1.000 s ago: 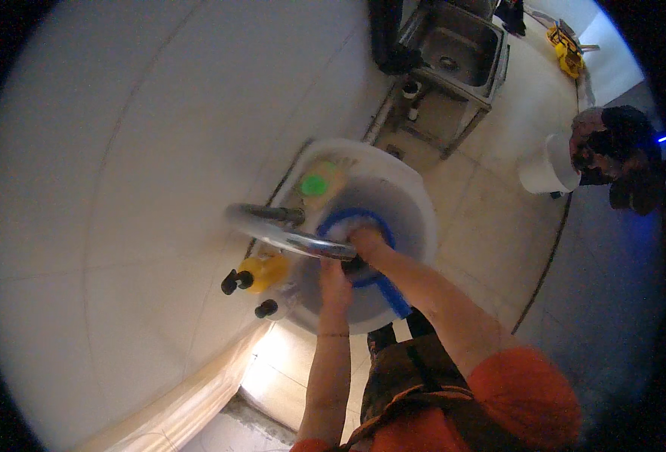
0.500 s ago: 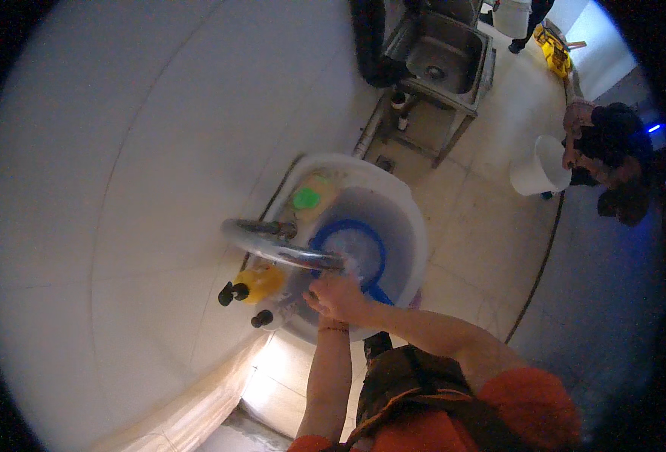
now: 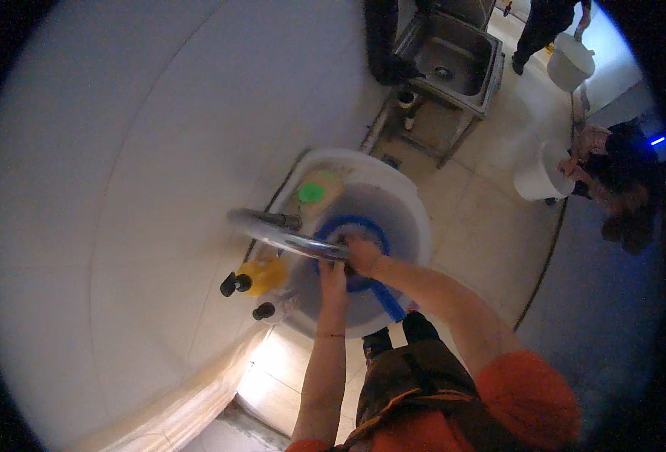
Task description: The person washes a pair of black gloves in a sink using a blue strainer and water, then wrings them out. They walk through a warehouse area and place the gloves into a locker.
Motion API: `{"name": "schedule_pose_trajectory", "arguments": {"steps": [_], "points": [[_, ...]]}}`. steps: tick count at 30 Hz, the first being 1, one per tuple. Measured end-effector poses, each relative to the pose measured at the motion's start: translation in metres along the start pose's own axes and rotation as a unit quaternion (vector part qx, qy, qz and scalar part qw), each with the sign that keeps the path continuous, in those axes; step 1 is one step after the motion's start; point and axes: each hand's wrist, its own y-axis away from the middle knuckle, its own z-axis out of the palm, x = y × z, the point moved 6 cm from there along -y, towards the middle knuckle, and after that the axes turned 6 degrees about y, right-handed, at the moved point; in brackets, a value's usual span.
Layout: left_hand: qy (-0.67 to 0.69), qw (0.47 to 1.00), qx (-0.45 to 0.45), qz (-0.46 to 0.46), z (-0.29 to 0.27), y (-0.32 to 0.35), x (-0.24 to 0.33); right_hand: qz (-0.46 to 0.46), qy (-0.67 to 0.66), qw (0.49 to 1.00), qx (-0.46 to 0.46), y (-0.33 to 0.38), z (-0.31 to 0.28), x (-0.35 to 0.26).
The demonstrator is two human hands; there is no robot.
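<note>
Both my hands are inside a white washbasin (image 3: 422, 218), under a curved chrome faucet (image 3: 287, 239). My left hand (image 3: 335, 277) is partly hidden by the spout, so its fingers do not show. Close beside it, my right hand (image 3: 364, 257) is blurred, and its grip cannot be made out. Something dark lies between the hands, too small to name. Below them is a round blue dipper (image 3: 383, 235), its blue handle (image 3: 388, 301) pointing toward me.
A yellow pump bottle (image 3: 261, 279) and a clear pump bottle (image 3: 276, 307) stand on the left rim, a green item (image 3: 311, 193) behind. Beyond is a metal sink (image 3: 453, 64). At right a person (image 3: 612, 162) holds a white bucket (image 3: 536, 177); another carries a white bucket (image 3: 570, 66).
My hands, earlier clasped together at the wrist in front of the spout, have moved forward over the dipper. A person at the back has come further right with the bucket.
</note>
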Motion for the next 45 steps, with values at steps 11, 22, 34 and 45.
{"name": "schedule_pose_trajectory", "arguments": {"steps": [11,22,34,45], "points": [[0.384,0.899,-0.115,-0.175,-0.017,0.001,-0.027,-0.038,-0.076,0.991,-0.105,0.022,-0.115,-0.067],[0.424,0.885,-0.102,-0.166,-0.004,0.029,-0.023,-0.132,-0.205,0.967,0.069,0.058,-0.141,-0.120],[0.178,0.976,0.054,-0.113,-0.010,-0.008,-0.020,0.056,-0.203,0.976,-0.052,-0.011,-0.033,-0.005],[-0.381,0.875,-0.073,0.290,-0.008,0.007,0.016,0.084,-0.085,0.978,-0.173,0.000,-0.001,0.010]]}}
